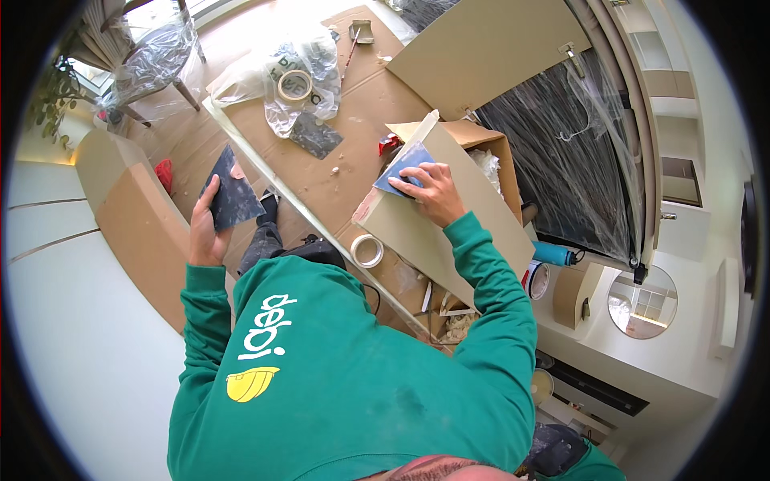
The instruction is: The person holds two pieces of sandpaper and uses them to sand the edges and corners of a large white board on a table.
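My left hand (207,232) grips a flat, dark grey spreader (233,192) with a dab of pinkish filler (237,171) near its top edge. Its thumb lies over the plate's face. With bent fingers, my right hand (435,191) presses a blue spreader (399,171) against the far-left edge of a beige board (465,240). Pinkish filler (369,206) is smeared along that edge, just left of the blue blade. The board lies tilted across a cardboard-covered work surface (393,96).
Tape rolls (367,251) (295,85), a plastic bag (277,116) and another dark spreader (316,135) lie on the cardboard. Right of the board stand an open box (501,156) and a blue bottle (555,253). Another person's green sleeve (597,466) shows at lower right.
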`<state>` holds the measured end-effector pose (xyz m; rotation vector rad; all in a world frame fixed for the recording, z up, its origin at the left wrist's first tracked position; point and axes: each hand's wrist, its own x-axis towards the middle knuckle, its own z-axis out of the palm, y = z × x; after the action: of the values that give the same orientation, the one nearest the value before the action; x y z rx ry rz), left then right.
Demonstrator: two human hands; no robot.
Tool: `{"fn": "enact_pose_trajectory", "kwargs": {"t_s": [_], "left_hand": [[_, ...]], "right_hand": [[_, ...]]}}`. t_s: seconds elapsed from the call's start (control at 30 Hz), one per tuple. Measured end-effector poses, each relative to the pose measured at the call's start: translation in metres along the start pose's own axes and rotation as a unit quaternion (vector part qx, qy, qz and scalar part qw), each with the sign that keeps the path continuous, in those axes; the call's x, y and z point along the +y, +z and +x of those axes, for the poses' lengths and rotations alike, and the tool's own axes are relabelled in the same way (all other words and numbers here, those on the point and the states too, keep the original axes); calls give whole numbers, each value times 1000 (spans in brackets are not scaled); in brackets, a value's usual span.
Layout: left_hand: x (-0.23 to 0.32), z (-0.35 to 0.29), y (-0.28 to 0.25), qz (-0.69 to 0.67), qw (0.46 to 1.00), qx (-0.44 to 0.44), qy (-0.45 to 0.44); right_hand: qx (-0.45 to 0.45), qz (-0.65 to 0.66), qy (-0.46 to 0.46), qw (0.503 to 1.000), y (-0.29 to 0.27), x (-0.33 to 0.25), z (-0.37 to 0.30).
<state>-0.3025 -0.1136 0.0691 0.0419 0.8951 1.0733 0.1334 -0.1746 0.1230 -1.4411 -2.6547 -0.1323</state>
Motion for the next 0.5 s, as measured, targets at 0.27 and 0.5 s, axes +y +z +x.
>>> {"fn": "enact_pose_trajectory", "kwargs": {"t_s": [0.27, 0.5], "left_hand": [[-3, 6, -2, -6, 1000, -7, -6], [-10, 3, 14, 7, 999, -24, -32]], "right_hand": [[1, -3, 31, 1000, -9, 18, 1], [-11, 1, 46, 999, -11, 21, -16]]}}
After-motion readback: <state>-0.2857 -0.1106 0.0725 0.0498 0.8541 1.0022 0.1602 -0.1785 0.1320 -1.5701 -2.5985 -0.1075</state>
